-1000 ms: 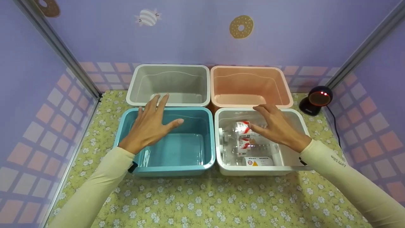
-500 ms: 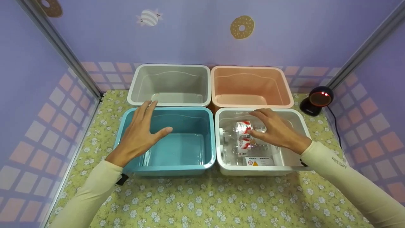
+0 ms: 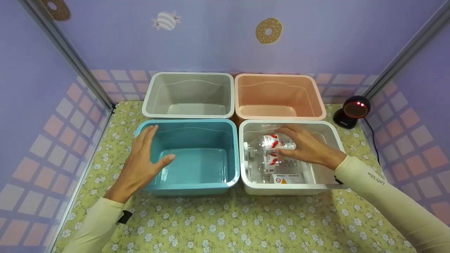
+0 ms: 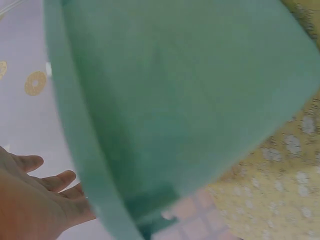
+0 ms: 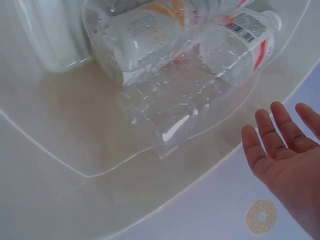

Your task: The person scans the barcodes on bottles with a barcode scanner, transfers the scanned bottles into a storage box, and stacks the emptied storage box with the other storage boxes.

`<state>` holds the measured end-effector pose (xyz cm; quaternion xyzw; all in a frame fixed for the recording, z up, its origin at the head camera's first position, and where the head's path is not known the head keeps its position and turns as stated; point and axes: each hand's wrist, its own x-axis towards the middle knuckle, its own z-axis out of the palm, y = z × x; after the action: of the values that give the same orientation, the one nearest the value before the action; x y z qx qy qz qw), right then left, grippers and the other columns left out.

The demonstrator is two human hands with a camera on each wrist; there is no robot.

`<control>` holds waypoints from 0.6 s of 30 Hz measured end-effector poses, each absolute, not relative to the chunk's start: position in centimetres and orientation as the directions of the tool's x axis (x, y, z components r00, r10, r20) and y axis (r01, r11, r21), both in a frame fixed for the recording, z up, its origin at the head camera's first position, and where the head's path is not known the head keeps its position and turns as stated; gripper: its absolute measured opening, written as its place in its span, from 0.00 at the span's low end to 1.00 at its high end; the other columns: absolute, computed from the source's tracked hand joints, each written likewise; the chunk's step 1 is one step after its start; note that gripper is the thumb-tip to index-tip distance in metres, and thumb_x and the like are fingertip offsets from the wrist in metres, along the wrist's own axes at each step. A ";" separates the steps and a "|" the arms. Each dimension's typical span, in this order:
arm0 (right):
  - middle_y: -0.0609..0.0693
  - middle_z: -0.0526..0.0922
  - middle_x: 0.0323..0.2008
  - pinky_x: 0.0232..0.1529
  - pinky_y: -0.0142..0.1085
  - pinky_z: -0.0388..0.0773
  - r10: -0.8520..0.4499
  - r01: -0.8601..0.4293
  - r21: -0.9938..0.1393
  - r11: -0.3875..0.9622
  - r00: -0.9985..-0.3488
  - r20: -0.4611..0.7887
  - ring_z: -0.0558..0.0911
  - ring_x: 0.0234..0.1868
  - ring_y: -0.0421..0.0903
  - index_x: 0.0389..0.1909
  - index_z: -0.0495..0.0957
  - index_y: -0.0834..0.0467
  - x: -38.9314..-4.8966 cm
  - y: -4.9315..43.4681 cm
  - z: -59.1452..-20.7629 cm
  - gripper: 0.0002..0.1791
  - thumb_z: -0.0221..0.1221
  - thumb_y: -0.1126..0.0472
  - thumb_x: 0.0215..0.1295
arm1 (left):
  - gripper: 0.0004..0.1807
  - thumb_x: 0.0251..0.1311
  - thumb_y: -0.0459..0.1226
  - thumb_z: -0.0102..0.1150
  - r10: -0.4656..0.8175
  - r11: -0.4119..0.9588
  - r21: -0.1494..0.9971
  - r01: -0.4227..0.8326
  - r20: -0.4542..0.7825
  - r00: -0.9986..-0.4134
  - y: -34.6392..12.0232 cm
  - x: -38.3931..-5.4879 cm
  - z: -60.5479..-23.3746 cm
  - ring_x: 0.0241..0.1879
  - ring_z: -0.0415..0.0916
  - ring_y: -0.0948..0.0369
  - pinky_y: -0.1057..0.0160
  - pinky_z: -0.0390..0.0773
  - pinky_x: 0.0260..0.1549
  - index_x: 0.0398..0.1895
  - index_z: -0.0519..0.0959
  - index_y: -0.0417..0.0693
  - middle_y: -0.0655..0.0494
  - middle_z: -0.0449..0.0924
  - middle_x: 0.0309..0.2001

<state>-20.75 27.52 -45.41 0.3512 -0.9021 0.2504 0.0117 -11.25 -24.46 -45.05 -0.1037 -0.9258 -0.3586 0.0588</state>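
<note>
My left hand (image 3: 137, 167) is over the left side of the blue bin (image 3: 193, 187), its fingers extended, thumb spread and nothing held. In the left wrist view its fingers (image 4: 59, 181) show beyond the bin's rim. Over the white bin (image 3: 288, 187) is my right hand (image 3: 311, 149), fingers loosely bent and holding nothing. Beneath it several clear plastic bottles (image 3: 271, 142) lie on their sides, with red-and-white labels. One bottle nearer the front has a white label (image 3: 286, 179) with an orange triangle. The right wrist view shows a gap between my fingers (image 5: 270, 132) and the bottles.
Behind stand a grey bin (image 3: 190, 115) and a pink bin (image 3: 281, 118), both with nothing inside. A black scanner (image 3: 352, 111) with red lights and a cable is at the right. A flowered cloth (image 3: 218, 221) covers the table; purple walls enclose three sides.
My left hand has drawn back toward me and to the left, from over the blue bin's far rim. The right hand has dipped slightly over the white bin; the bottles have stayed in place.
</note>
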 end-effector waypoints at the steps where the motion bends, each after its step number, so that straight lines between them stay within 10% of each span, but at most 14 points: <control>1: 0.69 0.77 0.71 0.73 0.68 0.71 -0.632 -0.644 -0.443 0.623 -0.749 0.200 0.75 0.72 0.69 0.72 0.79 0.64 -20.8 27.6 -45.6 0.38 0.78 0.53 0.66 | 0.55 0.73 0.57 0.70 0.142 0.721 0.654 0.228 0.182 -0.973 -24.7 -11.1 -45.3 0.87 0.43 0.39 0.17 0.56 0.71 0.93 0.47 0.58 0.45 0.44 0.90; 18: 0.70 0.79 0.68 0.69 0.67 0.75 -0.678 -0.722 -0.404 0.562 -0.682 0.275 0.79 0.67 0.70 0.68 0.82 0.66 -22.2 28.2 -47.7 0.37 0.81 0.58 0.59 | 0.56 0.69 0.51 0.73 0.060 0.682 0.707 0.190 0.204 -0.977 -28.0 -8.4 -48.1 0.87 0.41 0.37 0.15 0.54 0.70 0.92 0.51 0.52 0.47 0.40 0.91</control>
<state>-22.20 28.18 -47.69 0.3966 -0.8826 0.2487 0.0440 -8.38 -27.98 -48.09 -0.0683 -0.9132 -0.3931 0.0824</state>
